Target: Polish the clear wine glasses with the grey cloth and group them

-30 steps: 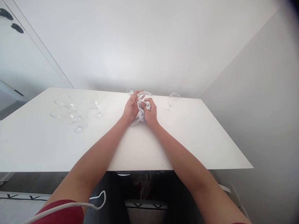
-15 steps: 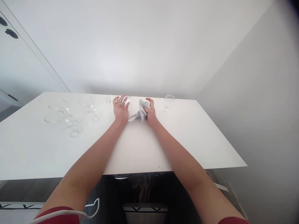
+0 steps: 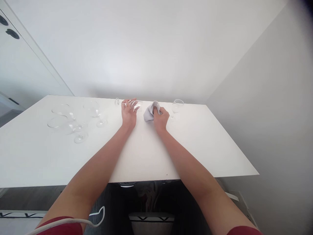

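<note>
Sideways: wine glass (image 3: 138,106) in left hand (image 3: 129,117), cloth (image 3: 148,114) in right hand (image 3: 161,119)

From afar, I have the left hand wrapped around the wine glass, which lies tipped near the back edge of the white table (image 3: 146,156), foot pointing left, mouth facing the cloth. My right hand clutches the bunched grey cloth, just beside that mouth but apart from it. I see an upright glass (image 3: 177,106) near the right hand, and three glasses (image 3: 81,137) stand clustered at left.

The white table (image 3: 146,156) bears three glasses (image 3: 69,126) at left, one glass (image 3: 177,106) at right.
</note>
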`<state>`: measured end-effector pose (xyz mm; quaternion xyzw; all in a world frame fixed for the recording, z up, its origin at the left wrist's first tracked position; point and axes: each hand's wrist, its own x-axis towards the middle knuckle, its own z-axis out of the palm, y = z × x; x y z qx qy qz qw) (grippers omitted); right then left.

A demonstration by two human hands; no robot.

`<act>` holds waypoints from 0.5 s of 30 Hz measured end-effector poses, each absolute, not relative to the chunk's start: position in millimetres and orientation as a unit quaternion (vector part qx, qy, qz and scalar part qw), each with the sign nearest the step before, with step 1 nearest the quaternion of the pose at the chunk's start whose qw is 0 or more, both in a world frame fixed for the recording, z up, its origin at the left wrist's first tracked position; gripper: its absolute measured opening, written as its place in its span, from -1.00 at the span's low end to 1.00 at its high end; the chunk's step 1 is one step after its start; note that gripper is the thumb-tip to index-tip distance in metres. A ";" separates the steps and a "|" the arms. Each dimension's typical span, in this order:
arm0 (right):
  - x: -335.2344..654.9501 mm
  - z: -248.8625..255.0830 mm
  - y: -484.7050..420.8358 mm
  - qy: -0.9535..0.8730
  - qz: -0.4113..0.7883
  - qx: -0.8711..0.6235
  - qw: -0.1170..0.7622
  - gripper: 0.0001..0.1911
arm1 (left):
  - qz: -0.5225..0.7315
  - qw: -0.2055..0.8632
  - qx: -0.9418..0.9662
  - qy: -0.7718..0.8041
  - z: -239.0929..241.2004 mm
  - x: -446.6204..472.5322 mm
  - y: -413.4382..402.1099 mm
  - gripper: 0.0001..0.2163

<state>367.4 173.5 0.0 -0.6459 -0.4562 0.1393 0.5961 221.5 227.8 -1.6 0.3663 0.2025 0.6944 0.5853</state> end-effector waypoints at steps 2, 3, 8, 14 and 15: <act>366.9 -2.5 176.3 -0.409 0.188 -0.634 0.629 -0.62 | 0.664 0.587 0.414 0.209 -0.5 225.9 223.9 -0.66; 366.3 -3.5 177.5 -0.394 0.211 -0.622 0.643 -0.64 | 0.651 0.586 0.433 0.215 -0.2 228.2 222.3 -0.66; 356.9 -3.4 173.3 -0.460 0.305 -0.495 0.671 -0.80 | 0.647 0.578 0.447 0.217 0.1 234.0 220.3 -0.65; 345.2 1.3 161.1 -0.563 0.426 -0.347 0.617 -0.32 | 0.678 0.570 0.405 0.225 1.8 230.7 223.9 -0.60; 346.0 1.2 161.6 -0.551 0.404 -0.368 0.630 -0.37 | 0.686 0.571 0.389 0.228 1.0 229.4 225.4 -0.60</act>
